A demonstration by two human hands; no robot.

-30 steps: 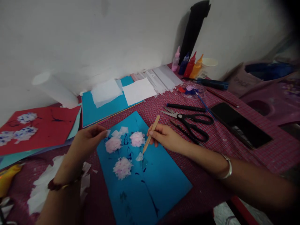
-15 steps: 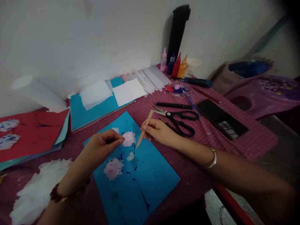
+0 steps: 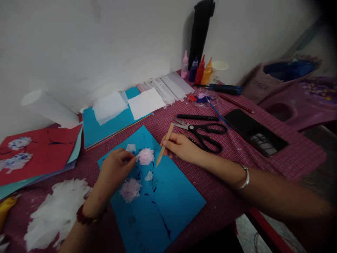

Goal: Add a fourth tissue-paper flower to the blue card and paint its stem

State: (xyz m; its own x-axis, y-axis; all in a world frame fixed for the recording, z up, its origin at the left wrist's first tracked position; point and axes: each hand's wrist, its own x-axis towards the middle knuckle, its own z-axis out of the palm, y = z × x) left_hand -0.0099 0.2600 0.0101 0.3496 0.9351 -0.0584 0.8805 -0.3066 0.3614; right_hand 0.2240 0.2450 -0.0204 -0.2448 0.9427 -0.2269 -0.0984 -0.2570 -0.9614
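On the blue sheet [image 3: 176, 203] lie two pale pink tissue flowers, an upper one [image 3: 146, 156] and a lower one [image 3: 130, 190], with dark blue paint strokes. A small white tissue piece [image 3: 149, 175] rests between them. My left hand [image 3: 119, 167] is pinched at the upper flower's left side; a small whitish bit shows at its fingertips, too small to make out. My right hand [image 3: 179, 147] grips a flat wooden stick [image 3: 165, 144], its pointed end down over the sheet, right of the upper flower.
Scissors [image 3: 202, 130], a black pen [image 3: 197, 117] and a phone [image 3: 256, 131] lie to the right. Paint bottles [image 3: 200, 71] stand by the wall. White tissue pieces [image 3: 55, 214] and a red sheet with flowers [image 3: 50, 140] are at left.
My left hand has drawn back slightly from the upper flower, its fingers curled more. The whole view has shifted a little, and my right hand keeps the stick in nearly the same pose.
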